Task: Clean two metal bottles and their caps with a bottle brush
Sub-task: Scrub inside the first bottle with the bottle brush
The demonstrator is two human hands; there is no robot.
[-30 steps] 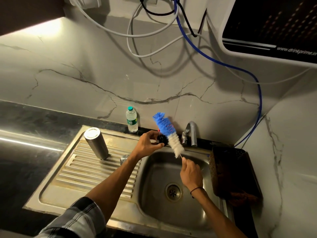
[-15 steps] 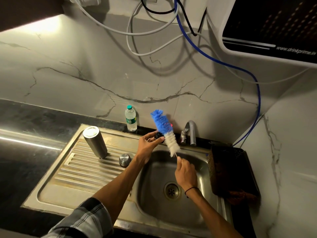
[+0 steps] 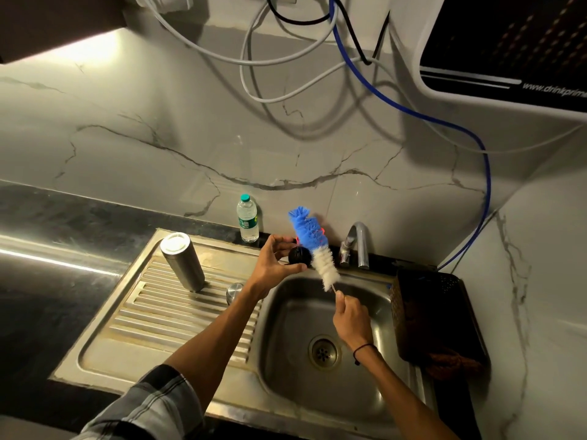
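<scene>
My left hand (image 3: pixel 272 262) holds a dark round bottle cap (image 3: pixel 299 256) over the back edge of the sink basin (image 3: pixel 292 331). My right hand (image 3: pixel 352 319) grips the thin handle of a bottle brush (image 3: pixel 313 241) with blue and white bristles. The bristles lie against the cap, tip pointing up and left. One metal bottle (image 3: pixel 183 261) stands upside down on the ribbed drainboard (image 3: pixel 165 312). A shiny metal cap (image 3: pixel 234 291) lies on the drainboard, partly hidden behind my left forearm. No second metal bottle is in view.
A small plastic water bottle (image 3: pixel 246 222) stands against the marble wall behind the sink. The tap (image 3: pixel 357 244) rises at the back right of the basin. A dark basket (image 3: pixel 435 315) with a brown cloth sits to the right. Cables and a blue hose hang overhead.
The brush shifted slightly along the cap, its handle drawn a little toward me. My left hand kept the cap in about the same place. The bottle and metal cap stayed put.
</scene>
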